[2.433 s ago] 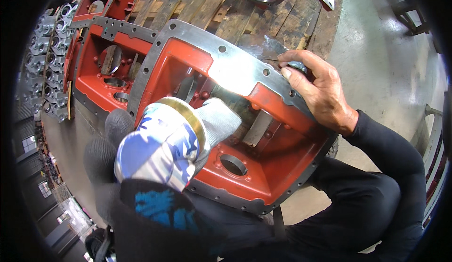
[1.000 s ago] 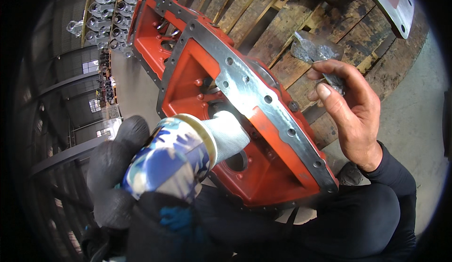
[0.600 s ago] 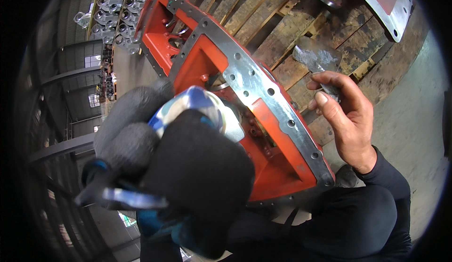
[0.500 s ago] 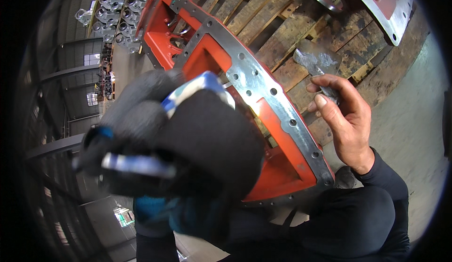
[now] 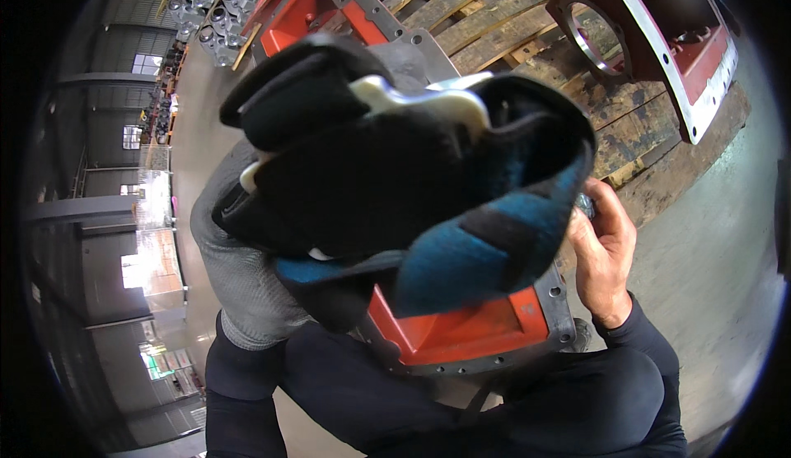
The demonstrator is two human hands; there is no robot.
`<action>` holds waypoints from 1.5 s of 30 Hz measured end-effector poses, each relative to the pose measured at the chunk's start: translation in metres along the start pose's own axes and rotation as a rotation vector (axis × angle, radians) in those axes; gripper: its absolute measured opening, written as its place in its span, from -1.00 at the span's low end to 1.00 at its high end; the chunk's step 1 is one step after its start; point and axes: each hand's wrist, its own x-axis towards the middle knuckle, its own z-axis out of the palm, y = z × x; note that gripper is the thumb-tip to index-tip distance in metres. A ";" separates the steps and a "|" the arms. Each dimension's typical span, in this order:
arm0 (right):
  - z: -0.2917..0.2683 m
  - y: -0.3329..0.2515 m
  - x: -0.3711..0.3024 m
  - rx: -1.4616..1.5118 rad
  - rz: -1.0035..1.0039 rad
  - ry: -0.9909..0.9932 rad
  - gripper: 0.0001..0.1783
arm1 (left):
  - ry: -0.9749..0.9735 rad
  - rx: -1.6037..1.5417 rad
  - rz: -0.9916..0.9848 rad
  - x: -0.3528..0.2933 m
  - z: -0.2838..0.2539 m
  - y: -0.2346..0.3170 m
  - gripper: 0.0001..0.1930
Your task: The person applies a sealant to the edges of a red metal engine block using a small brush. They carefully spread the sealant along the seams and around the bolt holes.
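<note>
A bulky black padded thing with white edges and a blue-and-black strap fills the middle of the view; its kind is unclear. My left hand, in a grey knit glove, grips it from the left side, with most of the fingers hidden behind it. At its right edge, my bare right hand pinches a small bit of crumpled clear plastic film. Behind and below the padded thing lies a red cast frame with a drilled metal flange, largely covered from sight.
A second red casting with a round opening stands on a wooden pallet at the upper right. Several grey metal castings are lined up at the far left. My bent knees are just below the red frame.
The padded thing has swung up and right, now hiding much of the red frame and pallet. My right hand has lowered slightly, and most of the plastic film is now hidden.
</note>
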 end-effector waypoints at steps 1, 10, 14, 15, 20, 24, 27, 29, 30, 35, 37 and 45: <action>0.000 0.002 0.000 -0.028 -0.030 0.003 -0.63 | 0.008 -0.007 0.003 -0.002 0.000 -0.004 -0.12; 0.005 0.003 0.000 -0.045 -0.027 0.012 -0.64 | 0.025 -0.011 -0.068 -0.010 -0.008 -0.032 -0.01; 0.005 0.015 0.002 -0.013 0.049 0.034 -0.64 | -0.151 -0.115 -0.117 -0.012 -0.021 -0.042 -0.03; 0.006 0.015 0.002 -0.017 0.055 0.036 -0.65 | -0.126 -0.141 -0.102 -0.011 -0.017 -0.046 -0.04; 0.007 0.012 0.002 -0.009 0.069 0.063 -0.64 | -0.097 -0.177 -0.073 -0.009 -0.018 -0.058 -0.03; 0.008 0.007 0.002 -0.095 0.007 0.089 -0.61 | -0.101 -0.177 -0.070 -0.013 -0.024 -0.067 -0.01; 0.011 0.004 0.002 -0.080 -0.054 0.024 -0.62 | -0.100 -0.167 -0.081 -0.020 -0.029 -0.075 0.01; 0.018 0.006 0.006 -0.036 -0.094 -0.048 -0.62 | -0.085 -0.122 -0.099 -0.032 -0.033 -0.072 0.02; 0.020 0.001 0.003 -0.086 -0.101 -0.024 -0.63 | -0.095 -0.151 -0.092 -0.032 -0.032 -0.079 0.03; 0.030 -0.028 -0.005 -0.505 -0.056 0.152 -0.65 | -0.169 -0.159 -0.124 -0.049 -0.042 -0.102 0.05; 0.035 -0.030 -0.010 -0.586 -0.058 0.184 -0.65 | -0.212 -0.096 -0.157 -0.055 -0.048 -0.110 0.06; 0.036 -0.021 -0.020 -0.634 -0.105 0.198 -0.66 | 0.018 -0.471 -0.298 -0.036 -0.029 -0.103 -0.09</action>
